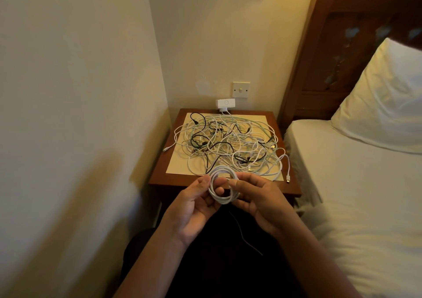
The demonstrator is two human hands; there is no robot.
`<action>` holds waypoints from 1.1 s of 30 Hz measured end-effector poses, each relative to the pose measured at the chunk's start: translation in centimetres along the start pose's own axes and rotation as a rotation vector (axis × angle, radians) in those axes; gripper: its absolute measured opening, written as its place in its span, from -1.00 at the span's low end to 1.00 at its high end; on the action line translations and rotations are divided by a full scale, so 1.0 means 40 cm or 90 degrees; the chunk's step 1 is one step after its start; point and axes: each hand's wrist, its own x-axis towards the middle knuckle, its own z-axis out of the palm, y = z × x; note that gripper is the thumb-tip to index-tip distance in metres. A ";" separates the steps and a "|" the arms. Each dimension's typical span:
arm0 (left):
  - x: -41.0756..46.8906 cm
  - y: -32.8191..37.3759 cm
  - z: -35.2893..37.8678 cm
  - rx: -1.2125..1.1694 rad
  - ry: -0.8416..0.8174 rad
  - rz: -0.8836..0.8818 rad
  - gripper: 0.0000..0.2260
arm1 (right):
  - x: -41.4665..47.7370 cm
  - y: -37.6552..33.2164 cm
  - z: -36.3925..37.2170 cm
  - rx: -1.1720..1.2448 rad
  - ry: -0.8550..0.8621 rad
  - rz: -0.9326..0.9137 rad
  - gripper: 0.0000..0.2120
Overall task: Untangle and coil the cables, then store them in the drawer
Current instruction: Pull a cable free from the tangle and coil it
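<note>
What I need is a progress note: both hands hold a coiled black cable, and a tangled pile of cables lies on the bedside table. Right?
Not quite. In the head view the coiled cable held by the left hand and right hand is white, not black. The tangled pile does lie on the bedside table.

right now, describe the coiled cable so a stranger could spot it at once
Find the wooden bedside table beside the bed. Just before its near edge, the left hand and right hand hold a white cable. Unlike the loose tangle on the table, it is wound into one neat ring.
</note>
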 end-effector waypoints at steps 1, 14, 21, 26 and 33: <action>0.001 -0.005 0.002 -0.014 -0.001 -0.001 -0.67 | 0.001 0.007 0.005 0.014 0.011 -0.008 -0.66; -0.003 0.008 -0.016 0.275 -0.005 -0.005 -0.68 | -0.004 0.036 -0.012 -0.150 0.106 -0.117 -0.87; 0.001 0.030 -0.016 0.817 0.022 0.239 -0.80 | -0.013 0.051 -0.020 -0.221 0.040 -0.096 -0.80; 0.002 0.017 -0.022 0.772 0.107 0.294 -0.80 | -0.027 0.045 -0.021 -0.285 0.024 -0.139 -0.59; -0.018 -0.001 -0.019 0.863 0.124 0.388 -0.75 | -0.036 0.026 -0.017 -0.442 0.096 -0.204 -0.70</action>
